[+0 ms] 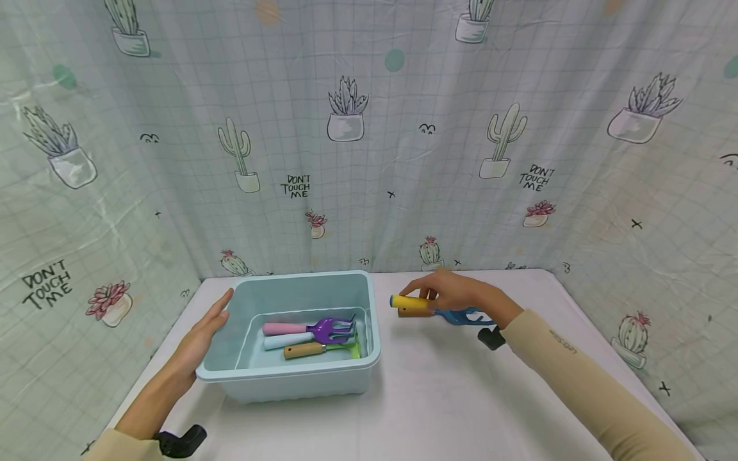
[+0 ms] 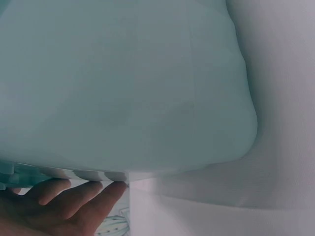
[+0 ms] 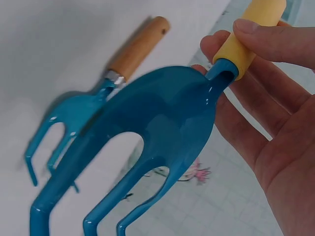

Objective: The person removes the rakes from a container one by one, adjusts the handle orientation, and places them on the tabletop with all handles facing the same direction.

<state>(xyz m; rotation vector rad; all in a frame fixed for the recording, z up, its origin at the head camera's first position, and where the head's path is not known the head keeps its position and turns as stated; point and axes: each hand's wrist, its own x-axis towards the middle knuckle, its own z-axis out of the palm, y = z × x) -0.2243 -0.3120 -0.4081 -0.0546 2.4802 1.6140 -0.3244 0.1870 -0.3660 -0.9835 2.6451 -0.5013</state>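
In the head view my right hand [image 1: 452, 291] pinches the yellow handle of a blue garden hand rake [image 1: 410, 301], between thumb and fingers in the right wrist view. Its blue pronged head [image 3: 162, 108] looms large there. Below it a second blue hand rake with a wooden handle [image 3: 140, 49] lies on the table. My left hand [image 1: 198, 336] rests along the left side of a pale blue plastic bin [image 1: 288, 378], fingers extended against its wall. Inside the bin lie a purple hand fork with a pink handle [image 1: 331, 330], a light blue handle [image 1: 287, 340] and a green tool with a wooden handle [image 1: 304, 350].
A white-covered table [image 1: 438, 410] carries the bin at its left and the loose hand rake right of it. Behind and at both sides hangs a cactus-printed curtain [image 1: 392, 166]. Black wrist cameras [image 1: 183, 442] sit on both forearms.
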